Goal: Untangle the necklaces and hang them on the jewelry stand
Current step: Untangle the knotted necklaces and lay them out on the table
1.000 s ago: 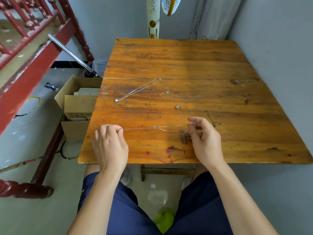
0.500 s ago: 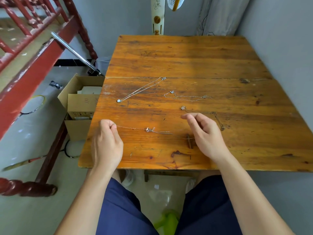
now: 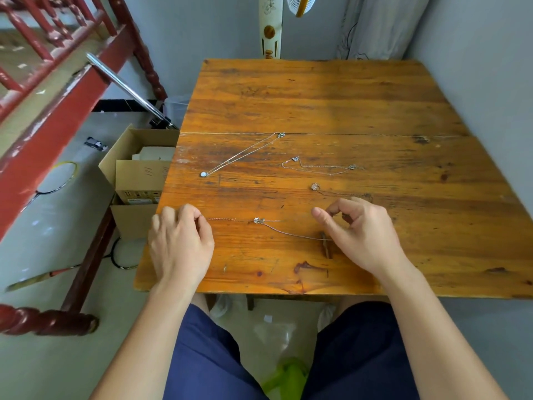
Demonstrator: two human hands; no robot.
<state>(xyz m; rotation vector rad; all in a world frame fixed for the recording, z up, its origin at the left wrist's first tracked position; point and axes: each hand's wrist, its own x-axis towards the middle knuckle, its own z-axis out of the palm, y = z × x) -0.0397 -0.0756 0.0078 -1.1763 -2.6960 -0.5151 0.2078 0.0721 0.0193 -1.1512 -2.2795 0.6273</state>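
A thin silver necklace chain with a small sparkly pendant [image 3: 258, 220] is lying stretched along the near part of the orange-brown wooden table [image 3: 317, 90], between the two hands. The left hand [image 3: 180, 243] is pinching its reddish end links between thumb and fingertip. The right hand [image 3: 360, 235] is hovering over the other end with fingers loosely curled; the chain is running under it, and whether it is gripping the strand cannot be told. Judging by its fineness, this chain is going to behave as light, limp and slippery, prone to kinking or knotting again if dragged. Taking hold near the clasp ends, or lifting by the pendant, is looking wiser than pulling mid-strand. Farther back, three more necklaces are lying apart from one another: a doubled silver chain with a round pale pendant [image 3: 242, 155], a wavy fine silver chain [image 3: 317, 168], and a faint chain with a flower-like charm [image 3: 315, 186] just beyond the right hand. No jewelry stand is showing. An open brown cardboard box [image 3: 138, 180] is sitting on the floor beside the table's left edge.
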